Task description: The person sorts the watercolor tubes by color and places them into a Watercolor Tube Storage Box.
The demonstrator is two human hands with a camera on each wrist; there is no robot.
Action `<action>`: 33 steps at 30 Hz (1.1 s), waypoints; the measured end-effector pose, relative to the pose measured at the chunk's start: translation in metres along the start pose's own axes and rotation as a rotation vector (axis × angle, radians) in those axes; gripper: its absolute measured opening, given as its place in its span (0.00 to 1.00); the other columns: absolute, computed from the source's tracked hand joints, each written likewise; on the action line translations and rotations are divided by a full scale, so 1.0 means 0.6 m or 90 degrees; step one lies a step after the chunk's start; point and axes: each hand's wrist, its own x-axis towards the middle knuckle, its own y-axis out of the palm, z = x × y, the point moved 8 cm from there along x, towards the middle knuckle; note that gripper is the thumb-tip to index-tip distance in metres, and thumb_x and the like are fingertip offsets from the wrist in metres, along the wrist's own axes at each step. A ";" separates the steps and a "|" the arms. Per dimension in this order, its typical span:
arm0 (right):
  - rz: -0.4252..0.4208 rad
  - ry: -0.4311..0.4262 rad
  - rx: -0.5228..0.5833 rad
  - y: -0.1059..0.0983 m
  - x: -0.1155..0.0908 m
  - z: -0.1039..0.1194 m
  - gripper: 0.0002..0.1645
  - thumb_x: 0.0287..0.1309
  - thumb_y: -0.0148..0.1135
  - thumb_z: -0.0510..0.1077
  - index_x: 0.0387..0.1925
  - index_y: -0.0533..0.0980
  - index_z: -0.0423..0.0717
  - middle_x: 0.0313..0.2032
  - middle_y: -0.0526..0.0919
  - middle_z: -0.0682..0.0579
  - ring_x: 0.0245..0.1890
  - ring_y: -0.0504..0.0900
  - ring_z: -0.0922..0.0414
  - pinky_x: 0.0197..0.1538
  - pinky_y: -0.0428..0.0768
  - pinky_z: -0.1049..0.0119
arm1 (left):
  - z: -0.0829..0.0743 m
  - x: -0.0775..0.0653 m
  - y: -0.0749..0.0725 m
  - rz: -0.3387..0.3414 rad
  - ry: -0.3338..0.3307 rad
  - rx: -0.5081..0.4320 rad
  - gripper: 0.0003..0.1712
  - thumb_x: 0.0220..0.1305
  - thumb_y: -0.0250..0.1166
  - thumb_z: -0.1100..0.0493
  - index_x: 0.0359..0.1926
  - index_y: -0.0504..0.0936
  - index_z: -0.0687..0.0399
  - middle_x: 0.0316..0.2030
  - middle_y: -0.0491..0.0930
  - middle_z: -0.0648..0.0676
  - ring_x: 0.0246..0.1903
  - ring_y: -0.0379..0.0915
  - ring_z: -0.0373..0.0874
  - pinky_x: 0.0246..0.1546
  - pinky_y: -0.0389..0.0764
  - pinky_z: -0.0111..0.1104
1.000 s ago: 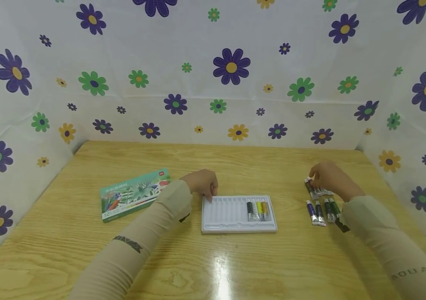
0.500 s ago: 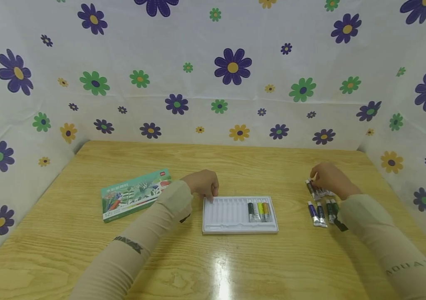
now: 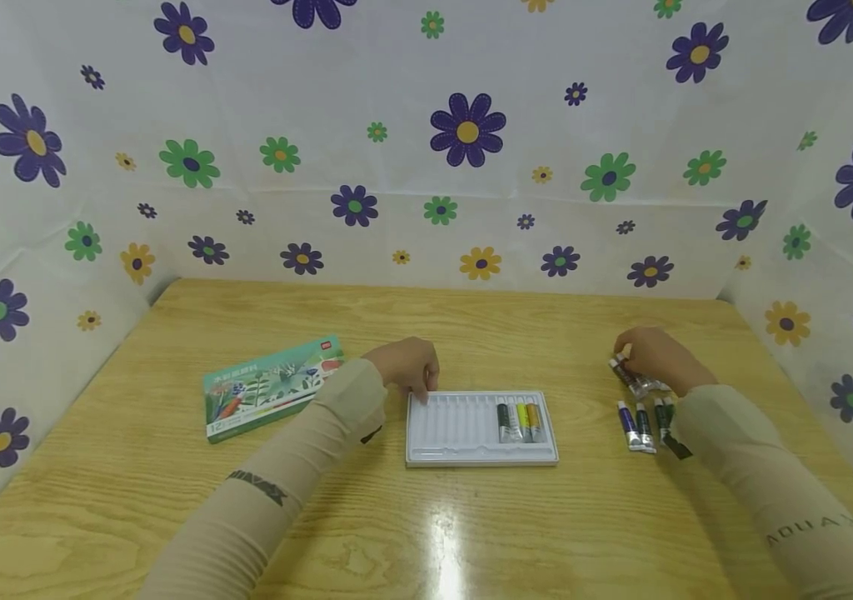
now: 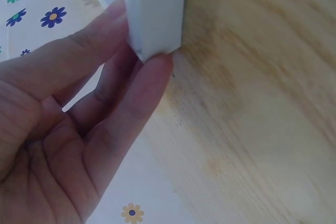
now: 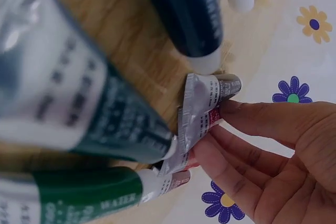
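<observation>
Right of the white tray (image 3: pixel 456 422), a red-banded tube (image 5: pixel 214 115) in the right hand (image 3: pixel 654 357).
Table wood (image 3: pixel 584 400) spans from the tray's right edge to 4 near-row tubes (image 3: pixel 644 427). The tray's long axis runs left-right; the held tube's silver tail points nearward. Thumb and fingers pinch that tube; the left hand (image 3: pixel 404 364) pinches the tray's far-left corner.
</observation>
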 end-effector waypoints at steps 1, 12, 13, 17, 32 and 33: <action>0.000 0.000 -0.006 0.001 0.001 0.001 0.13 0.51 0.58 0.30 0.41 0.78 0.30 0.39 0.82 0.33 0.34 0.80 0.48 0.40 0.79 0.53 | 0.000 0.000 0.000 0.001 0.000 0.000 0.05 0.49 0.71 0.66 0.25 0.83 0.55 0.30 0.84 0.52 0.23 0.76 0.40 0.28 0.79 0.29; -0.002 -0.004 -0.030 0.001 0.005 0.010 0.10 0.50 0.63 0.33 0.36 0.79 0.31 0.40 0.82 0.34 0.37 0.81 0.45 0.46 0.78 0.50 | 0.000 0.000 0.000 0.004 -0.006 -0.004 0.06 0.49 0.71 0.67 0.24 0.82 0.55 0.30 0.83 0.52 0.23 0.75 0.40 0.28 0.79 0.29; -0.004 -0.003 -0.029 0.001 0.005 0.009 0.10 0.50 0.63 0.33 0.36 0.79 0.31 0.41 0.82 0.34 0.38 0.81 0.44 0.46 0.78 0.49 | -0.001 -0.001 -0.001 0.004 -0.006 -0.004 0.06 0.49 0.71 0.67 0.24 0.82 0.54 0.29 0.83 0.52 0.23 0.75 0.40 0.28 0.79 0.29; -0.010 -0.001 -0.027 0.002 0.005 0.005 0.10 0.49 0.64 0.32 0.36 0.79 0.31 0.40 0.83 0.34 0.36 0.80 0.45 0.46 0.78 0.49 | -0.006 -0.008 -0.003 0.002 -0.004 -0.004 0.06 0.50 0.71 0.67 0.24 0.81 0.55 0.30 0.83 0.53 0.23 0.75 0.40 0.29 0.80 0.30; 0.002 0.009 0.021 0.001 0.007 -0.002 0.10 0.48 0.64 0.32 0.36 0.80 0.33 0.36 0.83 0.37 0.28 0.77 0.54 0.34 0.78 0.59 | -0.007 -0.008 -0.003 0.004 -0.006 0.003 0.05 0.50 0.71 0.67 0.27 0.83 0.56 0.31 0.83 0.53 0.23 0.75 0.41 0.30 0.80 0.30; 0.002 0.013 0.025 0.001 0.007 -0.003 0.10 0.48 0.64 0.32 0.35 0.80 0.34 0.35 0.83 0.38 0.27 0.77 0.55 0.33 0.77 0.60 | -0.007 -0.008 -0.003 0.004 -0.005 0.003 0.05 0.50 0.71 0.67 0.27 0.83 0.56 0.31 0.83 0.53 0.23 0.75 0.41 0.30 0.80 0.30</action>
